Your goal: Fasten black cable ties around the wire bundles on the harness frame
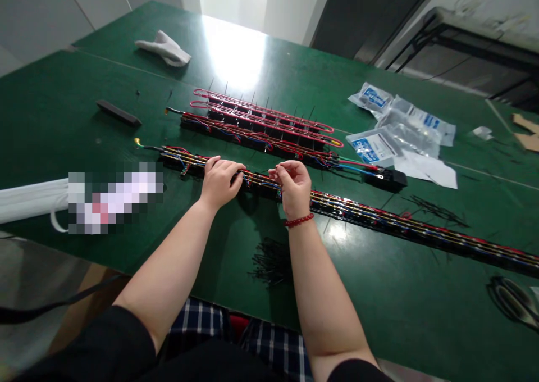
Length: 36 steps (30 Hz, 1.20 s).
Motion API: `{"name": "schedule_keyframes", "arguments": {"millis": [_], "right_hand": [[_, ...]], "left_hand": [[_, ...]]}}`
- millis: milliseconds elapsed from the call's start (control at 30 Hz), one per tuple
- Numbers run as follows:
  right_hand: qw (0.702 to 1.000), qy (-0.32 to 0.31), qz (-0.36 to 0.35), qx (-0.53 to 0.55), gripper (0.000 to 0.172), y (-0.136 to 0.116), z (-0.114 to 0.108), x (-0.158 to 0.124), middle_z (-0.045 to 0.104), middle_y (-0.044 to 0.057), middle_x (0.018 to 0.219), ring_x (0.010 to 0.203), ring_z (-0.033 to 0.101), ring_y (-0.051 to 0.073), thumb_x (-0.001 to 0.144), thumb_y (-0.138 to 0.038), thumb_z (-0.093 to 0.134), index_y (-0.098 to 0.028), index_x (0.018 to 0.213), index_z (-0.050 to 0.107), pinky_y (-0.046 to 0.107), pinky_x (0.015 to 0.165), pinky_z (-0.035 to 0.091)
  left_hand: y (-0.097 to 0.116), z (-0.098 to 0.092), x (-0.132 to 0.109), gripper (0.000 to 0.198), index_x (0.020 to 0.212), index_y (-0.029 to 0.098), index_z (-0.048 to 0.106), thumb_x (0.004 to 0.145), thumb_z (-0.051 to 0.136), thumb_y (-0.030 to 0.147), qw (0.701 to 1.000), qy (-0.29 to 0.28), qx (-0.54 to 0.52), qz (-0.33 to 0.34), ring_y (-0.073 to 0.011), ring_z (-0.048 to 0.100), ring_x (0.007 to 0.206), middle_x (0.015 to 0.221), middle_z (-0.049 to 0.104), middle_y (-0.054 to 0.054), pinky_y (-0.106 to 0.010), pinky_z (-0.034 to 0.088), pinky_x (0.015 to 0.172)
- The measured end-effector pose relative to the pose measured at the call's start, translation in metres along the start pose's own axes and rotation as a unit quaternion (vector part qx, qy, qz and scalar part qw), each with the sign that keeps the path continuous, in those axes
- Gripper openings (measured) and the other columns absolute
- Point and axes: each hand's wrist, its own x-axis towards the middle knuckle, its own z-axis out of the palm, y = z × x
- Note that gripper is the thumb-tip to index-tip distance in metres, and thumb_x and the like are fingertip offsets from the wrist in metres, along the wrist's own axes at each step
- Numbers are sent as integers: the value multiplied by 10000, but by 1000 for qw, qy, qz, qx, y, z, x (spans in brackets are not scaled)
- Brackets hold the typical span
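Observation:
A long black strip carrying a wire harness (370,212) with yellow, red and blue wires runs across the green table. My left hand (221,181) is closed over its left part, fingers curled round the far side. To the right, my right hand (295,186) hovers at the harness with thumb and forefinger pinched together; anything between them is too small to make out. A bundle of thin black cable ties (272,261) lies on the near side, partly behind my right forearm. Behind the strip sits a second black strip with wires (252,136), red loops and upright ties.
Clear plastic bags with blue labels (404,126) lie at the back right, beside loose black ties (438,210). Scissors (514,300) rest at the right edge. A white glove (164,49), a dark bar (118,113) and a white strap (33,200) are on the left.

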Motion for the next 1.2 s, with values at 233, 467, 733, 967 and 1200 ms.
{"name": "schedule_keyframes", "arguments": {"millis": [233,467,733,967,1200], "right_hand": [[999,-10,-12,-28,217,-3,1,-7,693,6,887,803,711,146,823,-382,702,-222,875,565,320,777,616],[999,-22,-16,-29,171,-5,2,-12,711,17,914,788,706,141,807,-317,712,-209,861,591,330,803,607],[996,-22,-21,-88,170,-1,2,-14,725,43,941,825,713,157,816,-343,687,-211,878,598,332,814,604],[984,-32,-59,-165,106,0,4,-17,733,38,905,834,715,177,821,-306,681,-222,866,635,324,771,610],[971,-23,-96,-218,42,-3,7,-21,737,26,864,767,705,165,829,-262,665,-228,847,649,308,712,599]], "left_hand": [[2,-1,0,229,1035,258,684,922,489,295,1000,-3,8,-5,-224,645,1028,1042,745,-24,-455,303,1109],[9,1,1,224,998,248,693,911,491,291,999,21,27,-16,-217,664,993,1013,755,-14,-450,319,1112],[10,7,24,183,793,235,697,837,520,252,994,20,102,20,-239,656,818,800,733,-34,-435,419,930],[6,14,24,165,735,235,660,813,516,211,995,12,96,12,-233,631,791,768,712,-31,-411,402,820],[6,15,25,209,740,235,669,831,490,178,997,11,79,13,-212,635,759,778,723,-10,-403,393,817]]}}
